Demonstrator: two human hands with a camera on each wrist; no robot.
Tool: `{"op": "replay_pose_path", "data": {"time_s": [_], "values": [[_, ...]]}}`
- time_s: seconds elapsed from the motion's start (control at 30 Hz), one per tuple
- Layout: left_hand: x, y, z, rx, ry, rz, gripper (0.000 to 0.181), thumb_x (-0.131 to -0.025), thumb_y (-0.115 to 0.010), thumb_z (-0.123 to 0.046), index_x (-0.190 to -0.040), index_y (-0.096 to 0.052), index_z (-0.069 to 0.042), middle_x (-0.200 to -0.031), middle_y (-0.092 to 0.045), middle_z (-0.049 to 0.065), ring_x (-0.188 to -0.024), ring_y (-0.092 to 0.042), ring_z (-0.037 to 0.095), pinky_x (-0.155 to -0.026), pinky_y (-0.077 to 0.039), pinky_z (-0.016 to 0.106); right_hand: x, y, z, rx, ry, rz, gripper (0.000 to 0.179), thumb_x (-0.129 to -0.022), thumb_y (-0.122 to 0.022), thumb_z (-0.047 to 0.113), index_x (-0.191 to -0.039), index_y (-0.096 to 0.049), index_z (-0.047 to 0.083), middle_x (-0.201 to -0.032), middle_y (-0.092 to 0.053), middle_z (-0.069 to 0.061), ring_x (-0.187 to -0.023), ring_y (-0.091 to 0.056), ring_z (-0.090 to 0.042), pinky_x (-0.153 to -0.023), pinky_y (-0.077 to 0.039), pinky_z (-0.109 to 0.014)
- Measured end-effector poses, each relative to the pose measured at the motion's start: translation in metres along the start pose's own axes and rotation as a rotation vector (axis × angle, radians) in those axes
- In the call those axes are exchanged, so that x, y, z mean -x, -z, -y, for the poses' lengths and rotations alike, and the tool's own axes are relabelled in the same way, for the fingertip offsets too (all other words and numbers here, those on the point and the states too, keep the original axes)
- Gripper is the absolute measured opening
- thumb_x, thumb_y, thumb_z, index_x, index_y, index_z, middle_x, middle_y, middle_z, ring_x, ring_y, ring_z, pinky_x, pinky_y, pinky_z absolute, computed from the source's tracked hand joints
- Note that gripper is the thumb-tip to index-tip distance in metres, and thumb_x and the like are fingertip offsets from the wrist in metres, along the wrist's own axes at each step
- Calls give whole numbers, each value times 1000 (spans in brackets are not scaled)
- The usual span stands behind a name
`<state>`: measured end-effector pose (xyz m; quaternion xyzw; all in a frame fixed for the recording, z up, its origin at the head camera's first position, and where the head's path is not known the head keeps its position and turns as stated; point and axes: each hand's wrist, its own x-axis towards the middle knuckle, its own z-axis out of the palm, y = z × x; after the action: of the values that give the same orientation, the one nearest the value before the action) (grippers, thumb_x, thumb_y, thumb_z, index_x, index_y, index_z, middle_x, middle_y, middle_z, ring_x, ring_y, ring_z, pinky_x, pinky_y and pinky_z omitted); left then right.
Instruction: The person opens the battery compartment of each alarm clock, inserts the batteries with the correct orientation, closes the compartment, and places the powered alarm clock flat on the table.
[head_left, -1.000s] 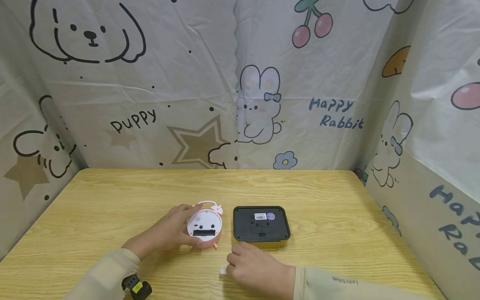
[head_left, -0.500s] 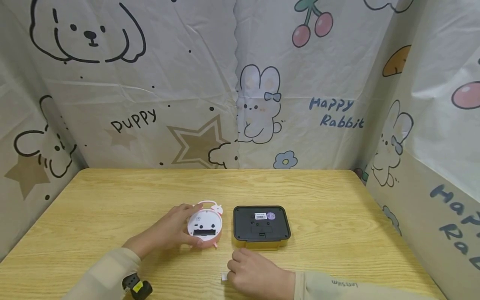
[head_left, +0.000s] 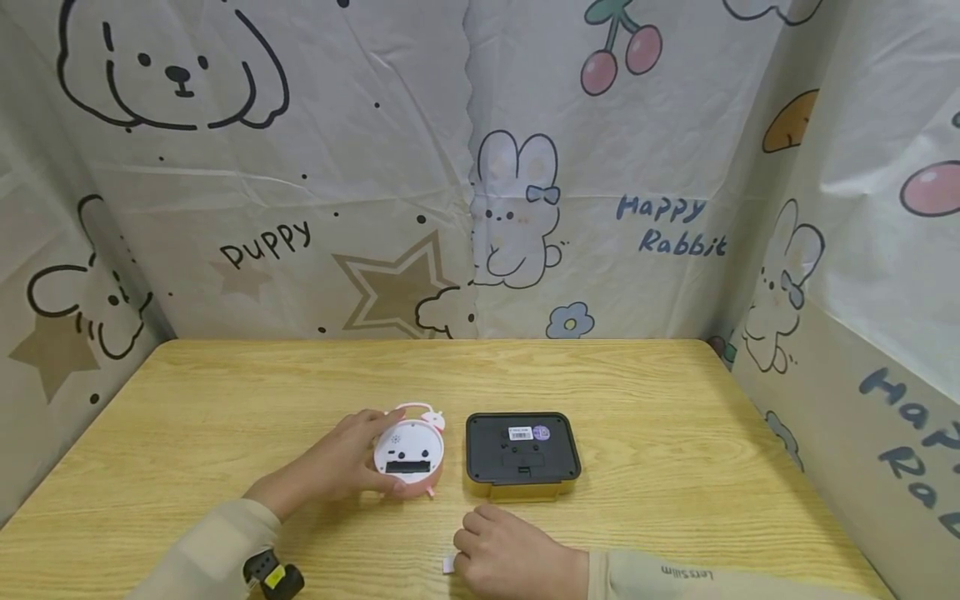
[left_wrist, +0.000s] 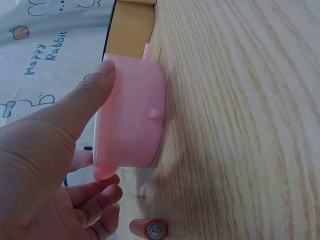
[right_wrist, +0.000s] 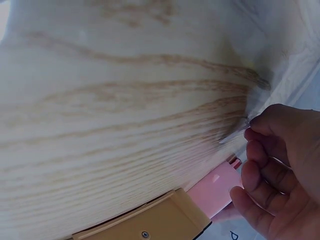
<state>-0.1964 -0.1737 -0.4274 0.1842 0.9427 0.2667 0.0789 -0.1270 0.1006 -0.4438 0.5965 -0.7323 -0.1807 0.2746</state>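
Note:
A pink alarm clock point(head_left: 409, 454) lies face down, its white back up. The battery slot in that back looks dark and uncovered. My left hand point(head_left: 348, 458) grips the clock from the left; in the left wrist view the thumb point(left_wrist: 102, 75) presses on its side. Below the yellow box, my right hand point(head_left: 513, 550) is low over the table with curled fingers. It pinches a small white flat piece point(head_left: 448, 565), mostly hidden by the fingers; in the right wrist view only a thin pale edge point(right_wrist: 232, 134) shows. A red battery point(left_wrist: 149, 229) lies near my left fingers.
Right of the clock lies a yellow box-shaped device point(head_left: 522, 454) with a black back, small knobs and a label. The wooden table point(head_left: 637, 400) meets a cartoon-printed cloth point(head_left: 375, 167) at the back and both sides. A black device point(head_left: 273, 575) is strapped to the left wrist.
My right hand has shifted slightly toward the front edge, away from the yellow box, with the white piece still between its fingers. The left hand and the clock stay where they were.

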Motion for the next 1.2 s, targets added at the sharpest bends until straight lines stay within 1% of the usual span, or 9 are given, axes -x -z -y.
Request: {"op": "replay_pose_path", "data": {"time_s": [0.13,0.27,0.43,0.5,0.6,0.73,0.9,0.97,1.2], "values": [[1,0,1,3,-2,0,106,-70,-88,-50,-155,-40,-9,-147,-50,23,-134,-47,43,-110,-41,64,0,2,0,-28,-1,34,16,-87,-67,31,-71,-64,30,-72,-56,15,-68,-50,-3,-70,-39,-19],[1,-1,1,6,-2,4,105,-71,-88,-50,-155,-40,-10,-146,-51,22,-134,-48,41,-110,-41,63,-1,6,-3,-113,-18,86,13,-88,-68,28,-76,-66,29,-75,-57,15,-69,-50,-3,-72,-41,-18],[1,0,1,8,-5,5,106,-70,-88,-50,-155,-40,-9,-145,-51,22,-133,-48,41,-110,-41,63,-6,20,-16,-303,-119,146,14,-93,-69,38,-83,-69,28,-81,-59,14,-74,-51,-3,-75,-43,-18],[1,0,1,5,-5,4,106,-70,-88,-50,-155,-39,-9,-145,-51,22,-133,-48,41,-110,-42,63,-9,25,-24,-352,-164,151,19,-93,-70,43,-84,-70,27,-82,-60,14,-76,-52,-3,-75,-44,-18],[0,-1,2,4,-4,7,106,-71,-88,-50,-156,-39,-9,-145,-51,22,-133,-48,41,-110,-42,62,-15,26,-36,-400,-226,154,20,-93,-70,44,-88,-72,24,-83,-61,13,-77,-54,-3,-75,-46,-19],[0,-1,2,2,-3,7,105,-71,-88,-49,-156,-40,-10,-146,-51,22,-134,-48,41,-109,-42,62,-24,21,-53,-482,-320,182,21,-93,-72,40,-97,-75,21,-88,-65,11,-80,-57,-4,-79,-51,-22],[0,-1,2,4,-5,5,104,-71,-89,-46,-155,-40,-10,-146,-50,23,-134,-48,42,-109,-42,64,-34,5,-70,-575,-439,238,26,-93,-72,37,-108,-76,16,-95,-70,8,-85,-63,-6,-83,-54,-26],[-1,-1,2,5,-1,9,104,-71,-89,-46,-155,-40,-10,-147,-50,23,-134,-47,42,-109,-41,64,-37,-1,-75,-605,-478,259,30,-93,-72,36,-114,-75,15,-101,-72,5,-91,-65,-9,-87,-55,-28],[-1,1,0,2,16,33,105,-72,-89,-47,-157,-38,-12,-147,-50,23,-135,-47,42,-107,-43,65,-50,-14,-90,-631,-547,320,50,-92,-72,45,-131,-67,14,-117,-72,-1,-106,-65,-15,-97,-54,-32]]}}
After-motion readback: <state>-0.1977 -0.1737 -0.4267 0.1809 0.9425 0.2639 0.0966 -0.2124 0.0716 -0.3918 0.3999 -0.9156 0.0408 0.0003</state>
